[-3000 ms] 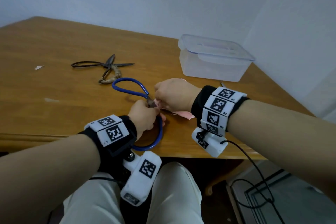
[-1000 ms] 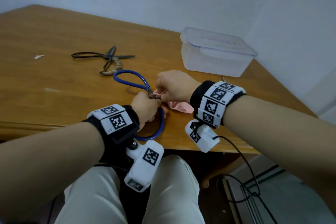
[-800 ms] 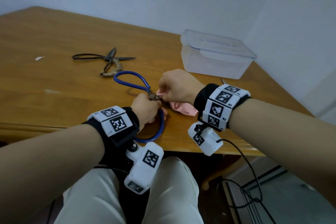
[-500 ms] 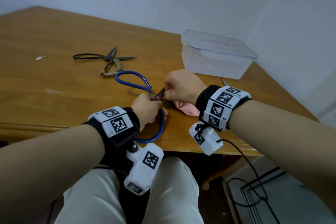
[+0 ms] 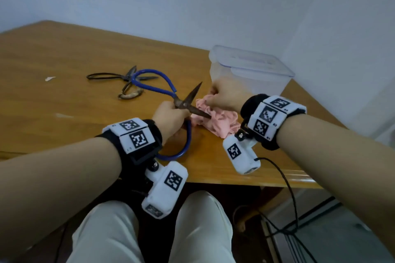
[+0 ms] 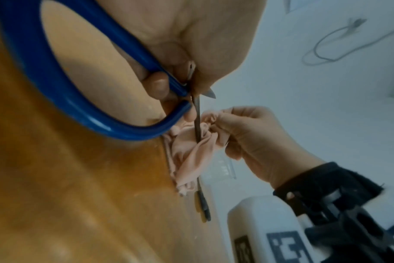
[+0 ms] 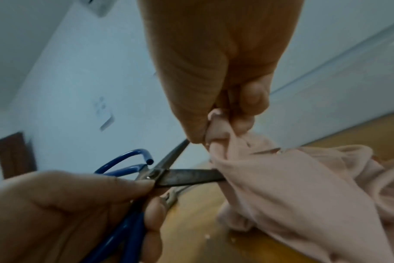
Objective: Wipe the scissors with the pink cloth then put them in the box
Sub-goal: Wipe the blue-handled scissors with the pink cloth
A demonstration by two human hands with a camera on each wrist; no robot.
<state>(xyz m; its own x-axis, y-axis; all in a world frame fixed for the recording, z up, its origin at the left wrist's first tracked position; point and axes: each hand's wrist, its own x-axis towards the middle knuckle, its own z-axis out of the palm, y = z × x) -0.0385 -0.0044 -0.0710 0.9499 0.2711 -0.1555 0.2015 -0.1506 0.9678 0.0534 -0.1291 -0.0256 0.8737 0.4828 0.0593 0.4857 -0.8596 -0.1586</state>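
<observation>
Scissors (image 5: pixel 186 102) now spread, cloth (image 5: pixel 215 121) near edge

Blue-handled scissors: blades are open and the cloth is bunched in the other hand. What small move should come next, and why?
Probably draw the pink cloth along the lower blade. The left hand grips the blue-handled scissors near the pivot with the blades spread, and the right hand pinches the cloth beside that blade.
</observation>
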